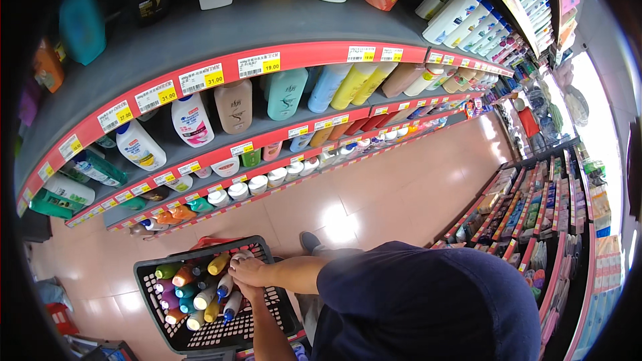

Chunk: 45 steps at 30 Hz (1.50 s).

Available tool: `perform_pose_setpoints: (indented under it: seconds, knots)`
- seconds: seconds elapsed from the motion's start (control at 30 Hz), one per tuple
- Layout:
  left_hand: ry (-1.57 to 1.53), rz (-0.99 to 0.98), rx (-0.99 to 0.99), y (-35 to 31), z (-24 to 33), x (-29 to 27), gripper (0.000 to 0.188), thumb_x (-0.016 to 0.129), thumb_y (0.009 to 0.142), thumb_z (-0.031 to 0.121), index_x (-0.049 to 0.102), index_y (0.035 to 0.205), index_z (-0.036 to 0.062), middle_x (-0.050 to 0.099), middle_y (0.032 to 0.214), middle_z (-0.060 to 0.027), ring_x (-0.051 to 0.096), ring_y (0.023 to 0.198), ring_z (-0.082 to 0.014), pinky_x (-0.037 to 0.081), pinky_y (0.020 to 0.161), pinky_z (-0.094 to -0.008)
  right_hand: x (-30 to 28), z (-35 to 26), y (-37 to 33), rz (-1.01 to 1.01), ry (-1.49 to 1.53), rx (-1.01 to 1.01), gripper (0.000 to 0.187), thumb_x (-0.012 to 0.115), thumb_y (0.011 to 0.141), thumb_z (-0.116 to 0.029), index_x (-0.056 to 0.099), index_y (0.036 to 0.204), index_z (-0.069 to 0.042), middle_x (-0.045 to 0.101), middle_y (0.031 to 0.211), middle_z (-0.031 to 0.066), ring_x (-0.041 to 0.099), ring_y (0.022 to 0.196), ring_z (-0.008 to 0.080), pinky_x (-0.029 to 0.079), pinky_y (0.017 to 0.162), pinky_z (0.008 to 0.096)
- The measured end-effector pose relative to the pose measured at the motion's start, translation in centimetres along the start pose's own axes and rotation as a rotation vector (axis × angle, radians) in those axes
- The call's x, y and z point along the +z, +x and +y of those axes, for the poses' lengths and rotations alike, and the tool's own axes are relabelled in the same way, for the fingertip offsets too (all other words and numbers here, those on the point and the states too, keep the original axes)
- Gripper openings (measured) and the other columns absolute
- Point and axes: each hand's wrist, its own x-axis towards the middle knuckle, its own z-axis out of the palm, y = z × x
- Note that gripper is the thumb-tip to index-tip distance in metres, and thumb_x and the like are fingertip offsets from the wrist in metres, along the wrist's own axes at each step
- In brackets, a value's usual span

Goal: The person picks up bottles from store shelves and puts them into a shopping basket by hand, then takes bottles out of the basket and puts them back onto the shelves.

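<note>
A black plastic shopping basket (175,341) stands below me at the lower left, with several bottles in it, their caps mostly facing up. Over its right part, my right hand (246,270) is closed around what looks like a pale bottle (243,254); most of that bottle is covered. Just beneath it, my left hand (252,290) reaches in from below, with its fingers largely hidden by the right hand. Close beside my hands are a yellow bottle (218,264), a white bottle with a blue cap (225,285) and a blue-topped bottle (233,305).
A long grey shelf unit (287,30) with red price strips curves across the top, its tiers lined with shampoo bottles (286,93). Packaged goods fill a rack (535,207) on the right. Pinkish tiles (394,190) cover the floor between. A red basket (61,319) appears at lower left.
</note>
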Motion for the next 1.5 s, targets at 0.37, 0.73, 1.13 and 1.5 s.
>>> perform_pose_setpoints:
  seconds: [0.37, 0.73, 1.13, 1.5]
  knots:
    - [0.145, 0.013, 0.003, 0.8, 2.5, 0.7, 0.05, 0.061, 0.091, 0.015, 0.035, 0.133, 0.0051, 0.054, 0.12, -0.013, 0.059, 0.104, -0.0245, 0.049, 0.087, -0.0361, -0.7, 0.6, -0.1, 0.032, -0.048, 0.004, 0.023, 0.052, 0.086, -0.021, 0.061, 0.095, -0.002, 0.06, 0.101, 0.0155, 0.066, 0.092, 0.0296, 0.057, 0.071, 0.0409]
    - [-0.466, 0.064, -0.228, 0.8, 1.2, -1.0, 0.07, 0.071, 0.084, 0.022, 0.031, 0.137, 0.0019, 0.056, 0.124, -0.0177, 0.06, 0.11, -0.0266, 0.049, 0.091, -0.0376, -2.4, -0.4, -1.0, -0.037, -0.004, 0.0, 0.025, 0.053, 0.085, -0.021, 0.061, 0.103, -0.004, 0.059, 0.11, 0.0165, 0.06, 0.105, 0.0324, 0.05, 0.088, 0.0433]
    - [0.641, 0.095, -0.434, -6.1, 14.3, 3.0, 0.047, 0.068, 0.08, 0.027, 0.06, 0.119, 0.0025, 0.063, 0.116, -0.0214, 0.059, 0.111, -0.0373, 0.045, 0.094, -0.0418, -3.9, 3.5, -2.7, -0.173, 0.063, 0.008, 0.057, 0.064, 0.074, -0.005, 0.046, 0.128, -0.004, 0.051, 0.125, 0.0189, 0.054, 0.111, 0.0397, 0.047, 0.092, 0.0478]
    - [0.628, 0.049, -0.562, -11.7, 13.6, 2.2, 0.05, 0.066, 0.082, 0.033, 0.06, 0.119, -0.0001, 0.068, 0.106, -0.0213, 0.065, 0.103, -0.0342, 0.049, 0.09, -0.0394, -5.7, 4.6, -5.8, -0.118, -0.085, -0.342, 0.043, 0.072, 0.074, -0.015, 0.056, 0.112, -0.005, 0.058, 0.114, 0.0139, 0.055, 0.112, 0.0296, 0.041, 0.095, 0.0426]
